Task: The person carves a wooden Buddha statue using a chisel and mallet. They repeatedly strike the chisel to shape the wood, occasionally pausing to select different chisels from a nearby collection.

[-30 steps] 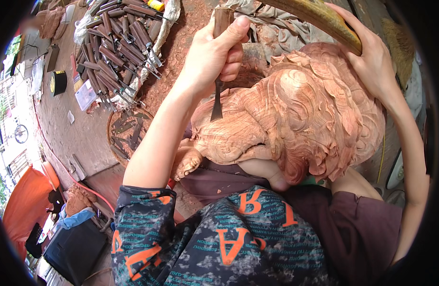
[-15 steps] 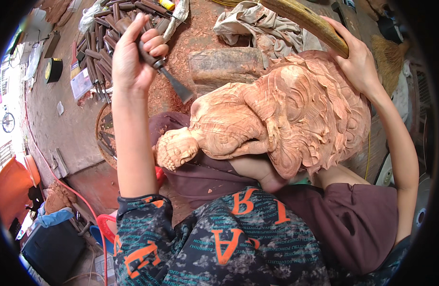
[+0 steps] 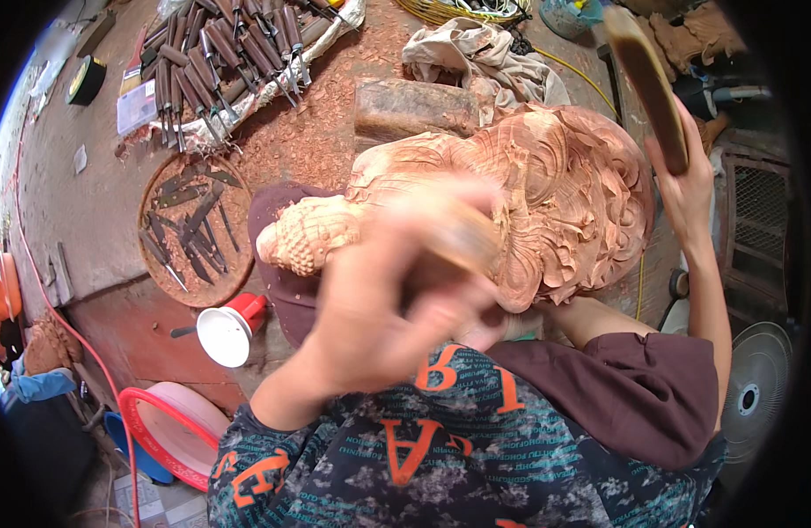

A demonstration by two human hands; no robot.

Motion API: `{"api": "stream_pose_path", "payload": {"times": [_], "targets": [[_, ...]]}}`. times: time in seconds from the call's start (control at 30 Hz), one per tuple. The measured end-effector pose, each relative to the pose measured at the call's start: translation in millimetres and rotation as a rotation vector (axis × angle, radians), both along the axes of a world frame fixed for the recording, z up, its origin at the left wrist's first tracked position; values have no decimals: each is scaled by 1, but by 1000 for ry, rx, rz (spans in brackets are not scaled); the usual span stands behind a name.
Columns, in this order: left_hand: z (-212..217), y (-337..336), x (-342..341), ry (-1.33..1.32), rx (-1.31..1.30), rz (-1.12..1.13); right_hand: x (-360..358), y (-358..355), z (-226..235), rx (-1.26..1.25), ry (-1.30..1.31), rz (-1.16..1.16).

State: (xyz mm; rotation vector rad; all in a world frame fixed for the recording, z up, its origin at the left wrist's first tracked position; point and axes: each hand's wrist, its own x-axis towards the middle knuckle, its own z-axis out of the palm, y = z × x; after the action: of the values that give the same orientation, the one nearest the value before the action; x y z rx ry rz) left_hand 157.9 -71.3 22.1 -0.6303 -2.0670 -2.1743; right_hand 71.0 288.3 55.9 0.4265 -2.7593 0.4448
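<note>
A large reddish carved wooden figure (image 3: 546, 176) lies across my lap on a dark maroon cloth (image 3: 634, 387). My left hand (image 3: 379, 308) is raised close to the camera and blurred. It is closed around the pale wooden handle of a chisel (image 3: 458, 238), in front of the carving's lower side. My right hand (image 3: 687, 189) is at the carving's right edge. It grips a long wooden mallet (image 3: 643, 79) that points up and away.
Several chisels (image 3: 229, 53) lie in rows on a cloth at the upper left. A round tray of blades (image 3: 194, 224) sits beside a white and red funnel (image 3: 225, 334). A wooden block (image 3: 414, 106) and a rag (image 3: 476, 53) lie behind the carving. A fan (image 3: 757, 387) stands on the right.
My left hand has swung with the chisel from the upper left down and toward the camera, in front of the carving. The mallet in my right hand now stands more upright.
</note>
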Motion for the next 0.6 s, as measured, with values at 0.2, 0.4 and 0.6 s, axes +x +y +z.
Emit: {"api": "stream_pose_path", "payload": {"times": [0.2,0.4,0.6], "targets": [[-33,30,54,-35,-640,-518,77,2,10,-51,-225,-208],[-18,9,66,-239,-669,-567,94,4,-1,-109,-268,-104],[0,-82,19,-29,-544,4,108,12,-7,-137,-226,-91]]}}
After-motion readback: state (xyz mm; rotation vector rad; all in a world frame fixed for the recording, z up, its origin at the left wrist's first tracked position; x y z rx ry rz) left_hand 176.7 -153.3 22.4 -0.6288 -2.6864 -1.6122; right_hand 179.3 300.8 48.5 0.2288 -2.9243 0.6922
